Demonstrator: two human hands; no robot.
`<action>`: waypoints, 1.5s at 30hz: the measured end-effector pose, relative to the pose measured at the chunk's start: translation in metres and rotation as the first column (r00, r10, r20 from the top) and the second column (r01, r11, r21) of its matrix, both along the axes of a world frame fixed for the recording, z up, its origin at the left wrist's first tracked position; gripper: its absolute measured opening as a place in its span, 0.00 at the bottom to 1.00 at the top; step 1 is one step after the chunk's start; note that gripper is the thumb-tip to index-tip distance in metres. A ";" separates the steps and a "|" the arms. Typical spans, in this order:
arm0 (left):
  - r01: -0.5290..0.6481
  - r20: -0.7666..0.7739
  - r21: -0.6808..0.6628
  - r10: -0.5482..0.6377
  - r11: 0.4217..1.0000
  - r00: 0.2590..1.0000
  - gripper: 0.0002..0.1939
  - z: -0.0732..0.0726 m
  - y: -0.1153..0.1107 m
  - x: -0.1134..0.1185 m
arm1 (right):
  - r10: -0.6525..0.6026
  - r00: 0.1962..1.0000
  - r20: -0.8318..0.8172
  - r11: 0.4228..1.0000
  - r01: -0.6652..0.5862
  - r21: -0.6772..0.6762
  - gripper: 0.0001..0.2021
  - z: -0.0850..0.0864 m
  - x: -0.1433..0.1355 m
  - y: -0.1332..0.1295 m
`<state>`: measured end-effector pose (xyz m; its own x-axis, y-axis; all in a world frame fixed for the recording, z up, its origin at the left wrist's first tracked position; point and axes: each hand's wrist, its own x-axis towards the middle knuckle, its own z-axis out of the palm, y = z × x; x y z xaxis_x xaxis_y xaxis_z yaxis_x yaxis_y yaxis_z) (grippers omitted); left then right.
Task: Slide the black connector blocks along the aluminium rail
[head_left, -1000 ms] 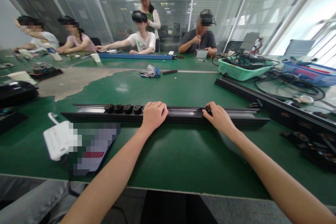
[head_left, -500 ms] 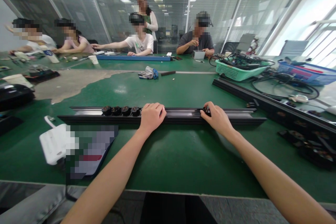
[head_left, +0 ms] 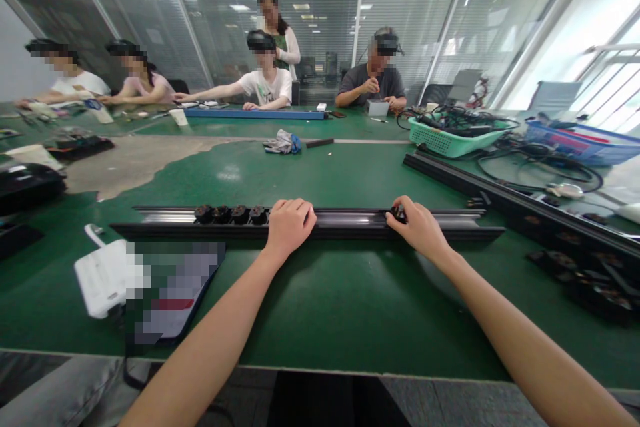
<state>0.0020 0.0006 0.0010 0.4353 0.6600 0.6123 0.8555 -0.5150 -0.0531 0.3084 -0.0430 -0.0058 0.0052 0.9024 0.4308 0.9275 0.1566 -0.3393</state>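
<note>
A long black metal rail [head_left: 350, 232] with a shiny channel lies crosswise before me. Several round black parts [head_left: 240, 215] sit in a row in its left half. My left hand [head_left: 291, 227] is closed over the rail just right of this row; its fingertips are hidden behind the hand. Farther right, my right hand [head_left: 419, 225] pinches a small black round part [head_left: 399, 214] in the channel, between thumb and fingers. That part is mostly covered by the fingers.
A second black rail [head_left: 465, 183] lies slantwise at right, near loose black parts [head_left: 600, 290]. Behind it stand a green basket [head_left: 450, 140] of cables and a blue basket [head_left: 585, 143]. A white adapter [head_left: 107, 277] and phone [head_left: 185, 293] lie at left. Several people sit across the table.
My right hand has shifted slightly right along the channel with the small round part. My left hand stays in place on the rail.
</note>
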 end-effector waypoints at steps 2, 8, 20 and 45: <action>0.001 0.001 -0.005 -0.001 1.000 1.000 0.16 0.000 0.000 0.000 | -0.012 1.000 0.002 1.000 0.012 -0.004 0.12 0.000 0.001 0.000; 0.015 0.022 -0.013 -0.015 1.000 1.000 0.16 0.000 0.001 -0.001 | -0.029 1.000 0.003 1.000 0.029 -0.008 0.12 -0.002 0.009 0.002; 0.013 0.022 -0.024 -0.012 1.000 1.000 0.16 -0.001 0.001 -0.001 | -0.047 0.999 -0.022 0.998 0.046 -0.036 0.11 0.000 0.015 0.001; 0.019 0.028 -0.014 -0.018 1.000 0.999 0.15 0.000 0.001 0.000 | -0.109 0.994 -0.027 0.990 0.106 -0.088 0.11 0.006 0.030 -0.001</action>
